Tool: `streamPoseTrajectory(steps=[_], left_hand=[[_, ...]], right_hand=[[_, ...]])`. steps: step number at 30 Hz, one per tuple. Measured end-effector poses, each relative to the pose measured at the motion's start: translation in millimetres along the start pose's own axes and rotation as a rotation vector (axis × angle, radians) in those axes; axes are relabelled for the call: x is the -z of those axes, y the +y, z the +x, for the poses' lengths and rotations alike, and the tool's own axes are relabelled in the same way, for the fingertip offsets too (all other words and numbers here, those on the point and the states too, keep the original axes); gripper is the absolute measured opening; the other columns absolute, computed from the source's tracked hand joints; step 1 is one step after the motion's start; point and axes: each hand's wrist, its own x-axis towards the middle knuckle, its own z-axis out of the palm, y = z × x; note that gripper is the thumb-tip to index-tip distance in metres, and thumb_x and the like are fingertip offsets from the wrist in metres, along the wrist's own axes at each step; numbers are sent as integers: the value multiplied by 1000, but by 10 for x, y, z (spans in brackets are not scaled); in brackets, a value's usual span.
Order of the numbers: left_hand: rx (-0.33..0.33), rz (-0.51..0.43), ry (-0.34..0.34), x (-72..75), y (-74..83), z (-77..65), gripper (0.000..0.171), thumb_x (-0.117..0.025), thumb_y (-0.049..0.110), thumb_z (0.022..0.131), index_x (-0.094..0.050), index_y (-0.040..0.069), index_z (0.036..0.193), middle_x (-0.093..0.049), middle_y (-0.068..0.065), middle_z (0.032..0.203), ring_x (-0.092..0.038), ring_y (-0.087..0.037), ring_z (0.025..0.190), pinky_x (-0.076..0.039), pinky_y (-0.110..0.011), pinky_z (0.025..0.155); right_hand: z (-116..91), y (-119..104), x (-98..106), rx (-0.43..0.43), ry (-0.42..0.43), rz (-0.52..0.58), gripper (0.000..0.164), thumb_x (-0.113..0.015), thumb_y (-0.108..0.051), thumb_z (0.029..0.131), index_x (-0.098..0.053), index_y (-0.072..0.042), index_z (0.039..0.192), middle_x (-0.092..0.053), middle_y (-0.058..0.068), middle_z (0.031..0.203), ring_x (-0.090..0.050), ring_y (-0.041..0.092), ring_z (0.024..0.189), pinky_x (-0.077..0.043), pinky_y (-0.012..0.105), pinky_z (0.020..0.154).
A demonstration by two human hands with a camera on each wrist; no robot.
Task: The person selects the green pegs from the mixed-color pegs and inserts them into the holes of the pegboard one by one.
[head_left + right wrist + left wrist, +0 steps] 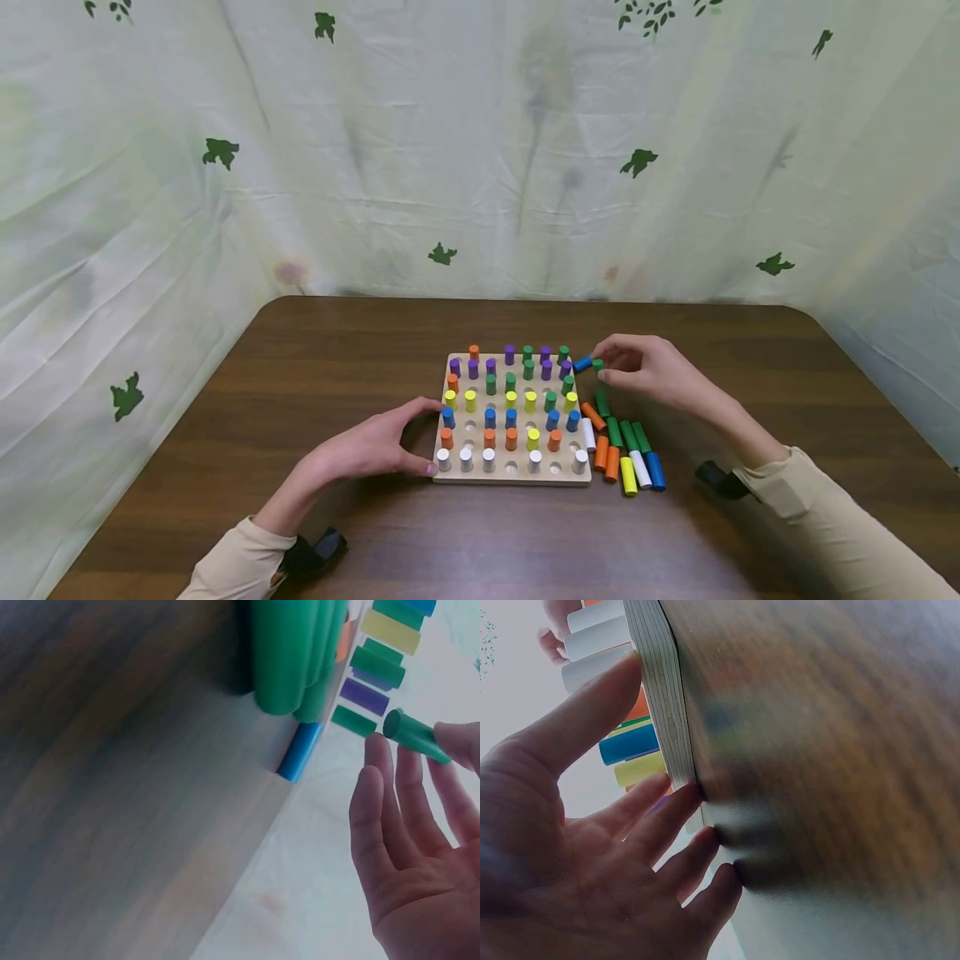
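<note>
You held a green peg (597,364) near the far right corner of the pegboard (522,478).
Your right hand (651,367) pinched it; your left hand (367,444), fingers outstretched, touched the pegboard's left edge. Loose pegs (612,464) lay on the table (360,358), right of the pegboard.

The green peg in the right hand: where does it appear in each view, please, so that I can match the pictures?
Head: green peg, right of the centre, pinched by the right hand.
Left wrist: not visible.
Right wrist: green peg toward the right edge, above the middle.
Shared landmark: the pegboard, seen in all three views.
</note>
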Motion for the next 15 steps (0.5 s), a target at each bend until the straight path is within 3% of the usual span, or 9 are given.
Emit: streamPoseTrajectory(steps=[15], left_hand=[[5,-2,1,-3,7,1,76,-85,34,75,-47,21,140,-44,-9,146,-43,-30,128,-31,-60,105]], right_hand=[[100,-159,-24,30,40,62,17,-72,-14,89,-68,-14,106,-67,-2,100,-63,16,91,-53,37,86]])
